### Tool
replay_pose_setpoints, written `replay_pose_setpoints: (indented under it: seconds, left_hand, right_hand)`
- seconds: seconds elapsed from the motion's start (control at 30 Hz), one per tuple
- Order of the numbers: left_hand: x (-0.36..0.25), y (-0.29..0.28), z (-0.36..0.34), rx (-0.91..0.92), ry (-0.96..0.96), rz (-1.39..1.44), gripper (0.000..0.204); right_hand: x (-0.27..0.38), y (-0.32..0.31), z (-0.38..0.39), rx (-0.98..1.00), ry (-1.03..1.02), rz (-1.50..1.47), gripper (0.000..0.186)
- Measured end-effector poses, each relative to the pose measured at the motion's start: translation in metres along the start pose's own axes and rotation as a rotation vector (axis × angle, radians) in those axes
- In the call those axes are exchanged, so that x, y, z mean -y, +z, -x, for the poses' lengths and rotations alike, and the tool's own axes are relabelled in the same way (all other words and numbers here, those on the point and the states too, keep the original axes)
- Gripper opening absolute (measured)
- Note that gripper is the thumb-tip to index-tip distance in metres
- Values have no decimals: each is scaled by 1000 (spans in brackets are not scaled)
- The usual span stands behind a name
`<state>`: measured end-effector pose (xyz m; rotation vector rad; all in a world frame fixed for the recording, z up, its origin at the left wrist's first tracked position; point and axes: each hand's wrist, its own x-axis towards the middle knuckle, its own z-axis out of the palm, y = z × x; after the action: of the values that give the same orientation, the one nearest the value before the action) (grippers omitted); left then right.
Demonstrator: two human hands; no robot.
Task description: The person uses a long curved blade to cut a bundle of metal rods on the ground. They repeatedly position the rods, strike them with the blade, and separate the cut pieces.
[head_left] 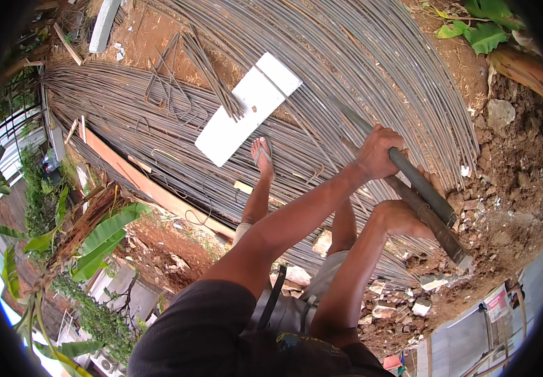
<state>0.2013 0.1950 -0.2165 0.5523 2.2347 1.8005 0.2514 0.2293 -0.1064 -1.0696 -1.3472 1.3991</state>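
Observation:
Two long dark metal bars with thick pipe-like lower ends lie side by side in my hands, slanting from upper left to lower right. My left hand (379, 152) is closed round the upper bar (423, 188), near its middle. Lower down, my right hand (405, 220) wraps round the lower bar (438, 230), and some of its fingers show beyond the upper one. Whether the bars are joined at their far ends I cannot tell. Beneath them are many long steel rebar rods (384, 69) on the ground.
A white board (237, 125) lies on the rods, near my sandalled foot (263, 154). Short bent rods (171, 94) rest beyond it. An orange-brown plank (139, 179) runs along the left. Rubble and soil (510, 182) lie at right; banana leaves (105, 242) hang at lower left.

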Motion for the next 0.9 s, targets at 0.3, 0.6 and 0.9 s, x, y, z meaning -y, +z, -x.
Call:
replay_pose_setpoints:
  seconds: [0.3, 0.6, 0.9]
  left_hand:
    - [11, -67, -46, -180, -224, 160, 38]
    - [-31, -218, -7, -284, -215, 376, 34]
    - [-30, -231, 11, -240, -227, 266, 34]
  right_hand:
    - [-6, 18, -4, 436, 107, -63, 81]
    - [8, -18, -20, 490, 149, -104, 80]
    - [15, -57, -33, 443, 255, -162, 76]
